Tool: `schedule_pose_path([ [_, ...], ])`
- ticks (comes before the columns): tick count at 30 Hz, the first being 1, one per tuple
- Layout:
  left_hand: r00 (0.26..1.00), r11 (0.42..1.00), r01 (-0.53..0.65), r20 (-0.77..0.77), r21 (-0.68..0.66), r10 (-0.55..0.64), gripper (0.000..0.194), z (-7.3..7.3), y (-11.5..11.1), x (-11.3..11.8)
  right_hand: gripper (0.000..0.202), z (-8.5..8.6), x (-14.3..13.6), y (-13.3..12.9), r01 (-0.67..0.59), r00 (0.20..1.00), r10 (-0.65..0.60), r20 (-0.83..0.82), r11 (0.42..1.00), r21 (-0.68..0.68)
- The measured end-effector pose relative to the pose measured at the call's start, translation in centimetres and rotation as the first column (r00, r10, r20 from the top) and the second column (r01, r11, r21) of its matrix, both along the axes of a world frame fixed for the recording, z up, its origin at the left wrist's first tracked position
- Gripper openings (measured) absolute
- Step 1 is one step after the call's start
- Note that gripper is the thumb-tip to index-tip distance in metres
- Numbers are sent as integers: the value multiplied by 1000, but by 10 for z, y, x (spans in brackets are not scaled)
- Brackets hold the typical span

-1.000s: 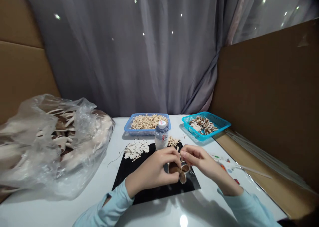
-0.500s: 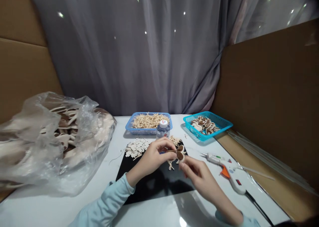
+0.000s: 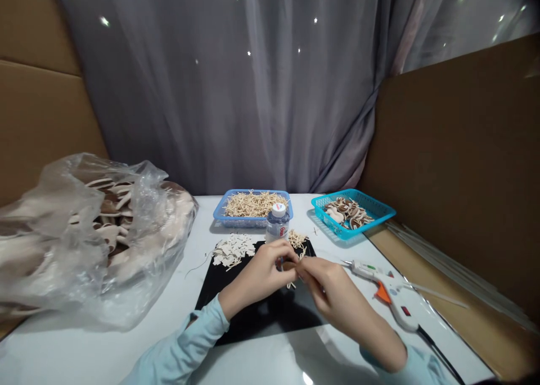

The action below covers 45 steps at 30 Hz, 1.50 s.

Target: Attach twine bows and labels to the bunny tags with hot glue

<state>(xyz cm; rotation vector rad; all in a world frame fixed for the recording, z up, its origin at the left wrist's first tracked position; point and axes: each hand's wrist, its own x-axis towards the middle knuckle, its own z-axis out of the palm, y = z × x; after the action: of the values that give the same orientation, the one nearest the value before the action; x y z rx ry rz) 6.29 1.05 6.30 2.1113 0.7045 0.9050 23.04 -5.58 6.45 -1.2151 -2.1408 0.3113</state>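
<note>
My left hand (image 3: 270,267) is closed on a small brown and cream fabric piece (image 3: 289,265) above the black mat (image 3: 261,320). At the piece's right end, the fingers of my right hand (image 3: 324,278) are pinched, close against the left fingertips. Both hands hide most of the piece. Just behind them stands a clear bottle with a white cap (image 3: 278,209). Small cream cord loops (image 3: 297,238) lie on the mat's far right part, and a heap of white scraps (image 3: 234,250) on its far left part.
A blue basket (image 3: 217,216) of cream cord loops stands at the back. The turquoise basket (image 3: 379,211) holds brown and cream pieces. A glue gun (image 3: 392,295) lies at right, near glue sticks (image 3: 459,275). An open plastic bag (image 3: 139,295) of fabric pieces fills the left.
My right hand has moved up and left, closing in on my left fingers. The brown and cream ends that stuck out between the hands are now covered.
</note>
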Motion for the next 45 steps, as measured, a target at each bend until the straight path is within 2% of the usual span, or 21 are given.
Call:
schedule_pose_path([
  [3,991,993,-52,116,-106,64,7,-2,5,1,22,-18,-2,-3,90,996,-92,8,989,113],
  [7,966,948,-4,245,-318,87,2,-1,9,3,21,-28,-4,-2,124,990,-108,-87,968,216],
  [9,958,926,26,275,-377,86,2,2,9,2,19,-25,-6,0,135,973,-100,-209,978,159],
  [12,948,901,98,314,-423,44,1,6,9,0,25,-17,-6,4,124,914,-129,-384,992,-40],
  [15,942,871,211,331,-444,-60,5,7,11,-5,32,-13,1,11,8,861,-112,-495,978,-208],
  [18,942,864,309,257,-399,-218,7,6,15,-11,31,-9,14,20,-119,872,-50,-487,944,-308],
  [21,954,918,301,76,-257,-291,12,8,17,-17,26,2,25,26,-177,946,86,-314,945,-275],
  [23,960,948,266,-36,-175,-276,15,9,16,-18,23,12,27,25,-210,972,183,-149,958,-197],
  [25,968,969,214,-103,-126,-227,16,9,13,-17,23,18,24,22,-213,975,218,36,971,-114],
  [28,986,993,99,-126,-69,-107,12,6,9,-11,22,19,14,16,-161,937,131,325,985,66],
  [31,997,999,-9,-83,-52,5,10,4,7,-5,19,13,6,13,-141,893,16,450,959,244],
  [34,995,993,-100,-27,-60,99,8,2,5,0,20,7,5,13,-100,904,-37,425,951,294],
  [37,981,978,-191,20,-78,193,8,-1,3,4,19,2,7,14,-59,927,-41,373,966,253],
  [39,970,966,-218,76,-142,230,7,-4,3,7,19,-2,7,14,-31,957,-31,289,978,206],
  [42,961,937,-128,194,-325,199,5,-9,5,10,21,-9,5,13,36,995,-49,89,988,147],
  [45,950,893,-5,277,-451,146,11,-10,8,10,22,-15,1,13,95,995,-89,-46,984,153],
])
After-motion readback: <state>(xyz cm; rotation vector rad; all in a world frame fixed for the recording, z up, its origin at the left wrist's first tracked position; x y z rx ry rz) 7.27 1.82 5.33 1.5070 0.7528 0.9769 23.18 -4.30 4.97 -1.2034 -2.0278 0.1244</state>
